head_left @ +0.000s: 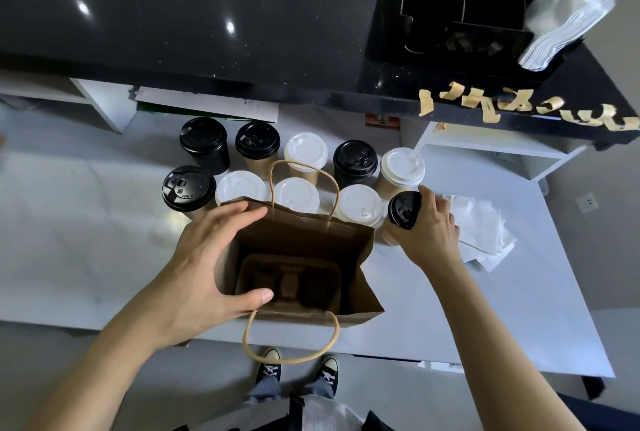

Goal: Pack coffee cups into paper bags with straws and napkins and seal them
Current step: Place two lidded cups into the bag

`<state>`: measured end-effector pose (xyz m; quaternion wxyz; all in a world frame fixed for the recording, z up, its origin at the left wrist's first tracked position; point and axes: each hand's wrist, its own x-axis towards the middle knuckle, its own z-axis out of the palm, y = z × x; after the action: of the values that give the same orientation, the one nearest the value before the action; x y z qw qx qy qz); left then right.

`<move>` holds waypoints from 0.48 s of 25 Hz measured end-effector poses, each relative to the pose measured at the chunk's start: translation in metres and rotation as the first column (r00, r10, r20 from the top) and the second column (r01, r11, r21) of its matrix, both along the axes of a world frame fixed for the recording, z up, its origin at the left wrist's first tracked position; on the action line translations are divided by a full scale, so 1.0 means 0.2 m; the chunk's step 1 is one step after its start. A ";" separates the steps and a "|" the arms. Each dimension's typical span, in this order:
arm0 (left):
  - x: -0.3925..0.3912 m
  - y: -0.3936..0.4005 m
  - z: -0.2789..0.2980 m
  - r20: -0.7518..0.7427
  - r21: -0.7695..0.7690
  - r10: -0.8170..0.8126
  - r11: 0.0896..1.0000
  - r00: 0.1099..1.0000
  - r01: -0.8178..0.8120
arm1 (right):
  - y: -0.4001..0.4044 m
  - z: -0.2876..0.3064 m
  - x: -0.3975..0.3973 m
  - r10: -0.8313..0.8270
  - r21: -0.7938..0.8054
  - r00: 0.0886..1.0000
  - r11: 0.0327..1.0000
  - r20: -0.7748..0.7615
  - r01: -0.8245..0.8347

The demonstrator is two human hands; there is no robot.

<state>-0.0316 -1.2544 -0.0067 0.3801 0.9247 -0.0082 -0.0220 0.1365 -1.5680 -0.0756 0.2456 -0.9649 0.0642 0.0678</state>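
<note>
Bag (304,250) stands open on the surface (86,240) — left hand (204,267) spread over its edge, fingers straight. Right hand (429,229) grips a black-lidded cup (403,210).

Brown paper bag (304,240), black-lidded cup (403,210), white-lidded cups (401,167), white table (86,222), black speckled counter (173,14)

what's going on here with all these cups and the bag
A person is packing coffee cups into a paper bag on a white table. The left hand holds the bag's mouth open; a cardboard cup tray sits empty at the bottom. The right hand grips a black-lidded cup just right of the bag. Nine more lidded cups stand behind it, and napkins lie to the right.
</note>
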 end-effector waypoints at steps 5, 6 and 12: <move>0.01 0.00 0.01 -0.023 0.001 -0.012 1.000 1.000 0.012 | -0.02 0.09 -0.05 -0.040 0.056 0.995 0.998 0.094 0.035; 0.02 -0.01 0.01 -0.025 0.005 -0.018 1.000 1.000 0.018 | -0.03 0.12 -0.06 -0.043 0.077 0.992 0.996 0.117 0.035; 0.05 -0.04 0.02 -0.046 0.014 -0.052 0.998 0.998 0.053 | -0.06 0.40 -0.15 -0.111 0.340 0.963 0.940 0.247 0.021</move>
<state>-0.0209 -1.2629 -0.0036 0.3724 0.9262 -0.0239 -0.0530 0.1065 -1.5807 0.0048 0.4139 -0.9070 0.0512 -0.0589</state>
